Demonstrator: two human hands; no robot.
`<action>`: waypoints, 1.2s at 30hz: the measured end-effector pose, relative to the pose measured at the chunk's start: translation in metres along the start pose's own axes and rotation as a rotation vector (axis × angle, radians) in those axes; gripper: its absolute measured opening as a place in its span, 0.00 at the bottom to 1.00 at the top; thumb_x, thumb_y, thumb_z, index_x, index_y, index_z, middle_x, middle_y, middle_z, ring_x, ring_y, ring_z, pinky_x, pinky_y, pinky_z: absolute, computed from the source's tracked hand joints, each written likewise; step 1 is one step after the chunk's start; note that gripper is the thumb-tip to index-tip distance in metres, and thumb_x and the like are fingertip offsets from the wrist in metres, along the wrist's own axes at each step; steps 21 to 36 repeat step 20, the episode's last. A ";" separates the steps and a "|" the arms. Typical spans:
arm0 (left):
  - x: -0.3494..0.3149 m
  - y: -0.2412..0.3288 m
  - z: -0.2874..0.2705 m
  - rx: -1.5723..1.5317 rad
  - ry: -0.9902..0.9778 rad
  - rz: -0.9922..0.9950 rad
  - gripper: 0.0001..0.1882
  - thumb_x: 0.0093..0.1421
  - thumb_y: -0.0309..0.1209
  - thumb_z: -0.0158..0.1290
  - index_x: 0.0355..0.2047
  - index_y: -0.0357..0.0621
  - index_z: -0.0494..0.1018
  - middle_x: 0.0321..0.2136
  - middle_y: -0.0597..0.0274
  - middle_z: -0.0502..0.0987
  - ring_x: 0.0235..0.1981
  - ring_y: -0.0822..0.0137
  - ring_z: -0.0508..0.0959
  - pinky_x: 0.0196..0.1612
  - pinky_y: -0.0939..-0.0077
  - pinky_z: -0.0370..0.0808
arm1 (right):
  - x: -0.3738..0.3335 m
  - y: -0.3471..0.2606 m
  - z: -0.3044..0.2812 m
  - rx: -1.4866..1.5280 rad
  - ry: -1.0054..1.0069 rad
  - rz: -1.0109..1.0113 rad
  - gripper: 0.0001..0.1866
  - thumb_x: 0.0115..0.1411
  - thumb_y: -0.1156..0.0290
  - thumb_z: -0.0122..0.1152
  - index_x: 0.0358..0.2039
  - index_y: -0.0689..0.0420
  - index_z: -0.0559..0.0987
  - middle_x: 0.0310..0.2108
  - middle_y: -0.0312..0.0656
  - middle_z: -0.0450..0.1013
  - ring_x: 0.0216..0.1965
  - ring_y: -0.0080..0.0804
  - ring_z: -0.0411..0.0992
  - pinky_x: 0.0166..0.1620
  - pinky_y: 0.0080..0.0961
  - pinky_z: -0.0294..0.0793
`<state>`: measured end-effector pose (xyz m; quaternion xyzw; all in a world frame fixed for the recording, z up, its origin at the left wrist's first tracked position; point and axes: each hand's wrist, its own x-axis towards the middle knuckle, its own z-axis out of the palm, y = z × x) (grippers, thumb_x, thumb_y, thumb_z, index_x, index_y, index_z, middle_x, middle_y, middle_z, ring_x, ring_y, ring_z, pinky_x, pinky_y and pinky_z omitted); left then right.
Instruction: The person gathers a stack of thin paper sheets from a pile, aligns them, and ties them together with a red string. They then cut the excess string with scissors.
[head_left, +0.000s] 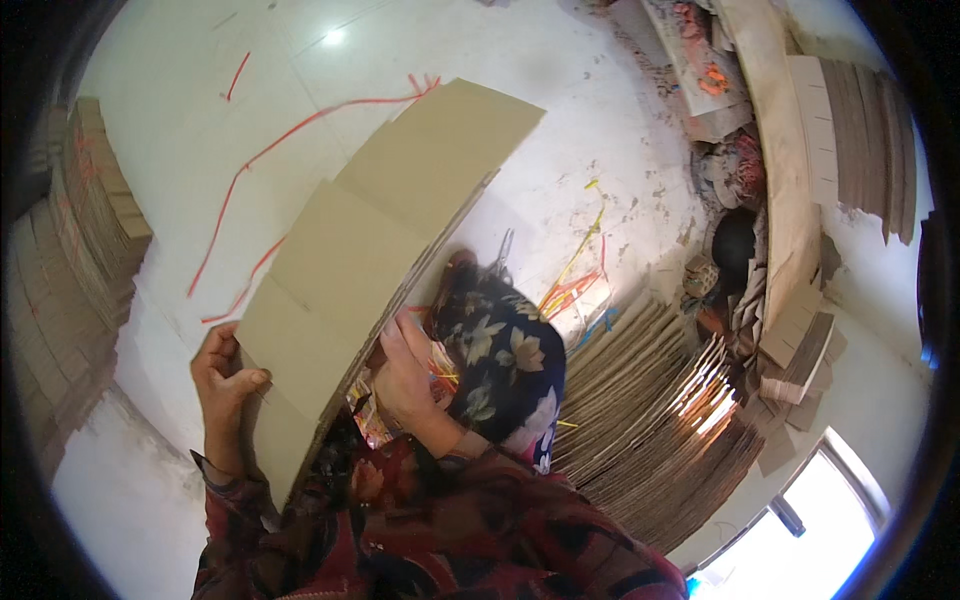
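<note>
A long bundle of flat brown cardboard sheets lies slanted across my lap, reaching up and away to the right. At its left edge my left hand grips it, thumb on the near face and fingers around the side. My right hand is closed against the bundle's right edge, where the sheets' layered edges show; some of its fingertips are hidden behind the board. Dark flowered cloth covers my leg just right of that hand.
Red strapping strips lie on the pale floor, with yellow and red ones to the right. Cardboard stacks stand at left and near right. Scissors-like metal lie beyond my knee. A wooden board borders clutter at right.
</note>
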<state>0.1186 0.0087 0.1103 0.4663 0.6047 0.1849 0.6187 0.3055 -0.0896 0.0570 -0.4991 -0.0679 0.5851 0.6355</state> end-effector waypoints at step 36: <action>-0.028 0.309 0.223 -0.053 -0.705 0.123 0.27 0.46 0.30 0.56 0.45 0.32 0.62 0.36 0.52 0.77 0.35 0.66 0.77 0.42 0.77 0.72 | -0.084 -0.332 -0.043 0.117 0.649 -0.391 0.27 0.64 0.64 0.46 0.61 0.59 0.56 0.52 0.42 0.65 0.50 0.24 0.66 0.51 0.15 0.64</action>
